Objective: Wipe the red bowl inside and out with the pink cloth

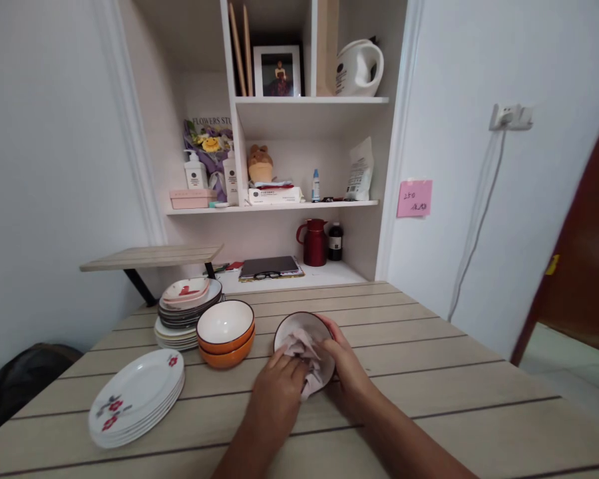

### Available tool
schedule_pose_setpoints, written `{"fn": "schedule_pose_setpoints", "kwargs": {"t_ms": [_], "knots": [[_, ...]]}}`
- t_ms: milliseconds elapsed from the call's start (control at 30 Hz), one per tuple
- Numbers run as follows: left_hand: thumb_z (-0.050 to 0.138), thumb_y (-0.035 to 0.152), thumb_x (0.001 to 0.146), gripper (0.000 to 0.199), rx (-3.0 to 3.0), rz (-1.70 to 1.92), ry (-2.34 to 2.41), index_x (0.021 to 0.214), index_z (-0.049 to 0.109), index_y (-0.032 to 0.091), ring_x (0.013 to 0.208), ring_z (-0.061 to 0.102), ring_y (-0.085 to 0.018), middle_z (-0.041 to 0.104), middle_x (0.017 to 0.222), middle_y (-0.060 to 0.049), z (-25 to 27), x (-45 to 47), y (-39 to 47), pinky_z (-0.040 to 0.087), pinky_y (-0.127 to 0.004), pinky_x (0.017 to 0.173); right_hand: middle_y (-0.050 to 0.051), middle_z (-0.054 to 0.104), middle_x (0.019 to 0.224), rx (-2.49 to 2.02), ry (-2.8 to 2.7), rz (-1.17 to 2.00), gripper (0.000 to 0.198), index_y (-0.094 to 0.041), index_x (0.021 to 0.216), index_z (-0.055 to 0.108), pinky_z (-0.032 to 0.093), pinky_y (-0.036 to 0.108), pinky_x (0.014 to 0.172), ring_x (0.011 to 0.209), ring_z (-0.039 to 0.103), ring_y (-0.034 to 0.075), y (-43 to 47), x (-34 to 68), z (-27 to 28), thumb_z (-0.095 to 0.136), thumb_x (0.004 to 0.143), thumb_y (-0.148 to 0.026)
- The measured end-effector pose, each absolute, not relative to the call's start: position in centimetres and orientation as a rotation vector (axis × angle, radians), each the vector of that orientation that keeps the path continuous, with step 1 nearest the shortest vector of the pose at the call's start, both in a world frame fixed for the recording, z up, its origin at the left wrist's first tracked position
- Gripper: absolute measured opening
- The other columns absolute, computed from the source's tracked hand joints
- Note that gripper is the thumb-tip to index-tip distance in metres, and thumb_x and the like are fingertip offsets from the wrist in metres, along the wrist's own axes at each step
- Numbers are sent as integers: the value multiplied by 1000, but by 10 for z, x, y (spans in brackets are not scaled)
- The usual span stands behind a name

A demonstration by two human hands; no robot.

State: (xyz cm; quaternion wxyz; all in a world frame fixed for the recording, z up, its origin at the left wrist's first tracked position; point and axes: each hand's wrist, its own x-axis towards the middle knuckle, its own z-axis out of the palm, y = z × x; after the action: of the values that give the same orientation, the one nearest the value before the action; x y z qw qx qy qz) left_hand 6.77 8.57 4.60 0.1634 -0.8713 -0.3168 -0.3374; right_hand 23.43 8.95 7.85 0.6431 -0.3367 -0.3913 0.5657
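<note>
A bowl [285, 326] with a pale inside and a dark rim is tilted toward me above the table. My right hand [343, 356] grips it by its right side, thumb over the rim. Inside the bowl lies a crumpled pale pink cloth [309, 352]. My left hand [282, 386] is closed on that cloth and presses it against the bowl's inner wall; some of its fingertips are hidden in the folds. To the left stand stacked orange bowls [225, 339] with white insides, apart from my hands.
Oval white plates with red flowers [137, 392] are stacked at the front left. Behind them rises a mixed stack of plates [187, 313] with a heart-patterned dish on top. A small raised shelf [152, 256] overhangs the back left. A red jug [314, 243] and a laptop [269, 266] sit at the back.
</note>
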Motion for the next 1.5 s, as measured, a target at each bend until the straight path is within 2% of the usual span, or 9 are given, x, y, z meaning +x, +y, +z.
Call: {"fn": "schedule_pose_setpoints", "kwargs": {"t_ms": [100, 200, 600, 700, 900, 1000, 1133, 1333, 1500], "knots": [[56, -7, 68, 53, -2659, -1061, -956, 110, 70, 22, 94, 68, -24, 76, 100, -3, 48, 64, 84, 57, -42, 93, 4, 78, 104, -786, -857, 1306, 58, -30, 128, 64, 54, 41, 82, 95, 71, 30, 88, 231, 75, 71, 70, -31], [56, -6, 68, 49, -2736, -1143, -1014, 104, 71, 24, 93, 67, -24, 75, 99, -2, 49, 63, 82, 54, -39, 87, 4, 78, 101, -799, -837, 1326, 60, -30, 129, 63, 55, 40, 78, 89, 72, 29, 88, 230, 73, 72, 70, -33], [71, 2, 68, 46, -2799, -1284, -1131, 107, 73, 26, 98, 69, -27, 77, 104, -4, 55, 64, 76, 53, -45, 95, 2, 78, 97, -814, -811, 1389, 51, -30, 122, 64, 53, 35, 75, 87, 71, 26, 85, 227, 76, 74, 73, -34], [77, 17, 74, 40, -2817, -1422, -1192, 113, 74, 26, 99, 70, -28, 78, 107, -5, 58, 63, 73, 56, -44, 93, 1, 78, 95, -825, -818, 1391, 51, -31, 123, 64, 53, 35, 74, 85, 70, 26, 85, 227, 77, 75, 73, -35], [67, 41, 90, 38, -2895, -1764, -1272, 121, 75, 22, 102, 73, -28, 78, 112, -10, 51, 60, 81, 59, -39, 92, 2, 78, 94, -819, -877, 1369, 47, -29, 121, 66, 51, 34, 76, 84, 69, 25, 83, 229, 80, 73, 75, -29], [55, 47, 100, 50, -2889, -1945, -1314, 138, 64, 17, 100, 74, -24, 76, 116, -12, 48, 58, 86, 60, -36, 89, 2, 78, 97, -813, -900, 1362, 46, -29, 122, 67, 50, 34, 77, 86, 68, 25, 82, 230, 82, 72, 76, -29], [52, 45, 103, 59, -2736, -2024, -1317, 155, 44, 18, 113, 71, -25, 72, 125, -12, 51, 57, 84, 58, -38, 97, 2, 78, 103, -802, -911, 1361, 47, -29, 122, 69, 51, 36, 82, 93, 68, 26, 81, 231, 84, 74, 75, -31], [57, 36, 102, 62, -2633, -1772, -1219, 159, 35, 24, 82, 72, -20, 73, 107, -5, 49, 59, 84, 61, -33, 79, 3, 79, 107, -799, -885, 1415, 49, -30, 124, 67, 52, 38, 84, 97, 70, 28, 81, 230, 82, 74, 75, -31], [59, 20, 99, 66, -2413, -1413, -992, 160, 34, 26, 118, 67, -27, 64, 132, -14, 48, 57, 87, 57, -41, 95, 4, 79, 106, -762, -844, 1475, 49, -26, 120, 68, 51, 38, 85, 95, 69, 27, 77, 226, 87, 75, 71, -30]]}}
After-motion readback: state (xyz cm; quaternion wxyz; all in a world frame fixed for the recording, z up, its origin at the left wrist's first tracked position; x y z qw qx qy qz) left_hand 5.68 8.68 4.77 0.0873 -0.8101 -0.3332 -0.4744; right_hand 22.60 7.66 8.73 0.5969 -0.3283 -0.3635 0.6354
